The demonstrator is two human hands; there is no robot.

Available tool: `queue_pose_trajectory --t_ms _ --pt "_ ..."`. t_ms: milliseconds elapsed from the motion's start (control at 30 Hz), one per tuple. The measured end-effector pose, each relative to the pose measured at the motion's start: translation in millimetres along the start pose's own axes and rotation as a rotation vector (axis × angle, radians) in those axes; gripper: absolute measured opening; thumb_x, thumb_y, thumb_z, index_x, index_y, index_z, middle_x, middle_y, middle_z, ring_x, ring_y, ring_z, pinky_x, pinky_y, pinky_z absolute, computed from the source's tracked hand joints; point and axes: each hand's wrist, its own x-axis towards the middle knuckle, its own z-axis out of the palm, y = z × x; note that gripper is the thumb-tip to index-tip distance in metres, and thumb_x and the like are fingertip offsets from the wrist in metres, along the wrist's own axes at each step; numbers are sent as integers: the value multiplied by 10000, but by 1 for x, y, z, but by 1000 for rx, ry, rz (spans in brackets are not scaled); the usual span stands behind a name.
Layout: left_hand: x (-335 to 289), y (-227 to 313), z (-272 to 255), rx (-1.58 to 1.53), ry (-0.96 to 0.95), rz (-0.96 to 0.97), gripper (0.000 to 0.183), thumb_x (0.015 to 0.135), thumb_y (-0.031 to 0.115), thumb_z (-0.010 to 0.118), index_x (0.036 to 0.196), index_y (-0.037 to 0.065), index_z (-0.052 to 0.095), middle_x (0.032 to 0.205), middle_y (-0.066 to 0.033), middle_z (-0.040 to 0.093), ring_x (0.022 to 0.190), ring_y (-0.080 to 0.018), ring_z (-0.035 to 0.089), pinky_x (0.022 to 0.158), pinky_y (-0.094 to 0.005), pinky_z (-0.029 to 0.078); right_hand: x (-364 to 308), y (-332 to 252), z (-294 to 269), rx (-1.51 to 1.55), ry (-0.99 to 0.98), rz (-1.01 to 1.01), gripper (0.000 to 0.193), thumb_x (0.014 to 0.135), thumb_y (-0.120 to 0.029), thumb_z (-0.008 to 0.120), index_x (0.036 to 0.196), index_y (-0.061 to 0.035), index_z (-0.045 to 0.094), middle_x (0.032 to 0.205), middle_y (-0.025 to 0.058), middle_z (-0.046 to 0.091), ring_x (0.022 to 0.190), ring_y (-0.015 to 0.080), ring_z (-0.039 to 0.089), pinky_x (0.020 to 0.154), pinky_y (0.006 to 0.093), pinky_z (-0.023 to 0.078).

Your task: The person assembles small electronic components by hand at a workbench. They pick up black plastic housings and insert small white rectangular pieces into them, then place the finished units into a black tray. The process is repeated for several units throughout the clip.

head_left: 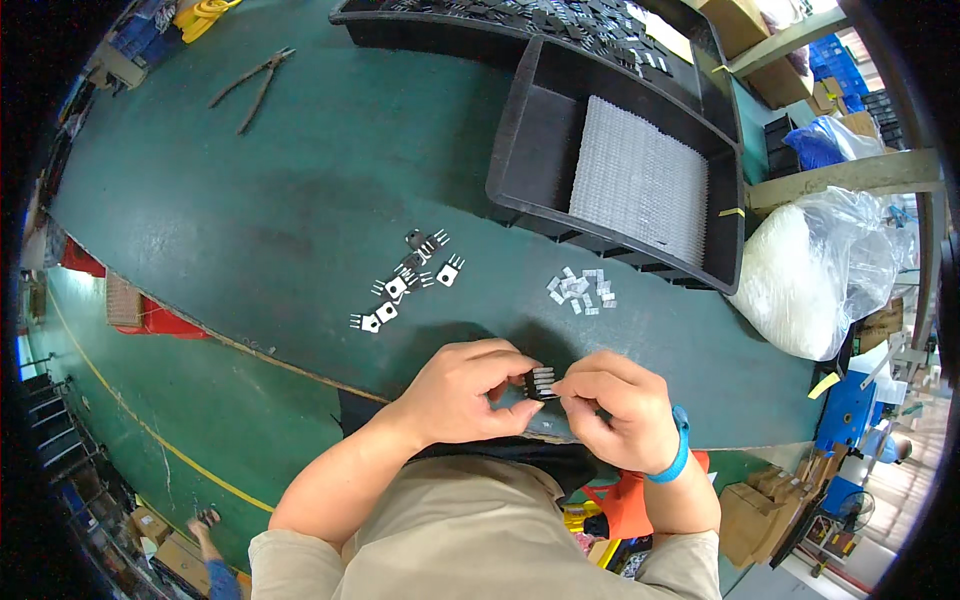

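Near the table's front edge, my left hand (pixel 468 392) pinches a small black finned heat sink (pixel 541 383) between thumb and fingers. My right hand (pixel 622 408), a blue band on its wrist, is closed with its fingertips against the heat sink's right side; whatever it may pinch there is too small to make out. Ahead and to the left lie several three-legged transistors (pixel 397 287), some pale side up, some black side up. Just beyond my right hand is a loose group of small clear-grey rectangular pieces (pixel 582 290).
A black tray (pixel 508 150) at the right holds a pale ribbed sheet (pixel 640 180). Behind it, another black bin (pixel 430 38) contains many dark parts. Pliers (pixel 255 88) lie far left. A bulging plastic bag (pixel 800 280) sits beyond the table's right edge. Another person's arm (pixel 208 545) shows lower left.
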Motion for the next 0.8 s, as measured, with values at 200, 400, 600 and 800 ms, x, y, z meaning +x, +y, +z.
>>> queue_pose_trajectory --t_ms 200,400,600,800 --pt "0 -1 0 -8 9 7 351 695 100 831 1014 8 720 884 -85 696 630 -152 635 568 -278 528 -10 -1 4 -46 65 -8 257 767 70 656 998 -26 716 941 141 674 756 300 679 672 366 563" --pt "0 -1 1 -2 13 11 340 703 100 826 1013 7 719 874 -86 695 624 -150 630 555 -272 515 -12 -3 6 -88 85 -49 312 759 21 688 1061 -52 718 953 134 659 752 296 667 665 378 555" --pt "0 -1 4 40 48 13 357 704 110 837 1020 0 711 847 -85 678 643 -161 648 566 -282 531 -10 -9 7 -173 108 -33 382 744 -36 735 1124 -61 705 976 134 647 784 301 662 670 391 545" --pt "1 -1 10 136 103 64 348 712 149 818 1002 4 693 865 -104 686 710 -258 684 620 -352 564 -14 -9 16 -143 127 304 220 774 -131 770 944 -26 677 837 147 651 682 312 645 623 387 538"
